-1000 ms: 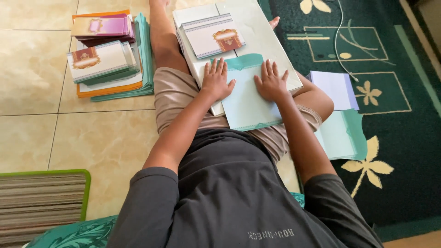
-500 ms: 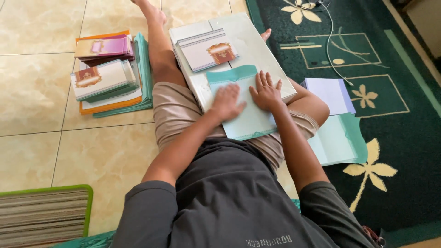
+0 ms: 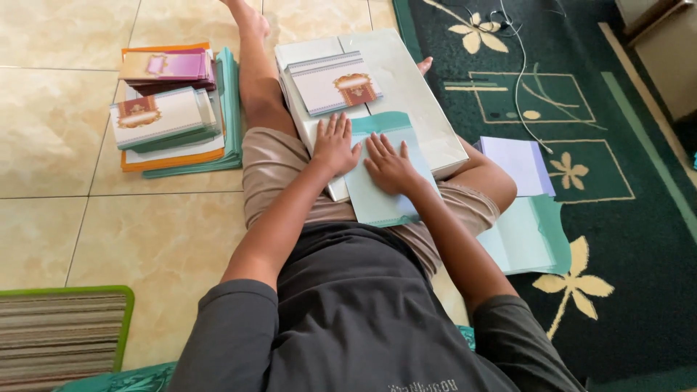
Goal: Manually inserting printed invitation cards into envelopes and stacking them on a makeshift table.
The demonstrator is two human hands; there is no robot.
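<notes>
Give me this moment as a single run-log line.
left hand: flat, pressing pale green envelope | right hand: flat on same envelope | envelope on white board across lap | card stacks on tile floor

I sit on a floor of glossy cream tiles [image 3: 65,131], and to my right it is covered by a dark green carpet [image 3: 639,239] with cream flowers. On the tiles to my left lies a stack of envelopes and cards [image 3: 174,116] in teal, orange, white and purple. A striped mat with a green edge [image 3: 58,334] lies near my left side. On the carpet lie a pale lilac sheet [image 3: 519,163] and mint-green envelopes [image 3: 526,236], plus a thin white cable [image 3: 521,69]
</notes>
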